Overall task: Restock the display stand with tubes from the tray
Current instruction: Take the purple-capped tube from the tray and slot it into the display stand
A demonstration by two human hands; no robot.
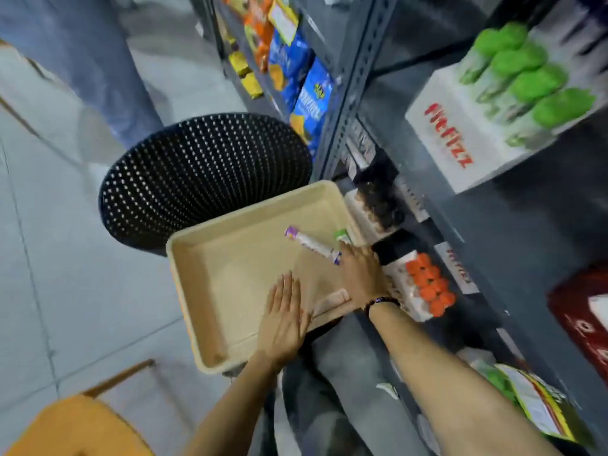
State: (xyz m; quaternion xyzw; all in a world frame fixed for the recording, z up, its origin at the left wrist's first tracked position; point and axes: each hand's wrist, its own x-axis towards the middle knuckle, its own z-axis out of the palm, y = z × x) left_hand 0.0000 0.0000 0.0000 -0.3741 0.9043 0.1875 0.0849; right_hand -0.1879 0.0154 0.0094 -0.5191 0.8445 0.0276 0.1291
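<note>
A beige tray (230,274) rests on my lap beside the grey shelving. In its far right corner lie a white tube with a purple cap (311,243) and a green-capped tube (342,235). My right hand (360,274) lies flat over the tray's right side, fingertips touching the lower end of the purple-capped tube, not closed around it. My left hand (284,319) is spread flat over the tray's near rim and holds nothing. A white display stand (399,274) with orange-capped tubes (429,287) sits on the low shelf just right of my right hand.
A second stand (473,136) marked FitFizz holds green-capped tubes on the shelf above. A stand with dark caps (378,205) is beyond the tray. A black perforated bin (204,179) stands at the tray's far side. An orange seat (75,426) is at bottom left.
</note>
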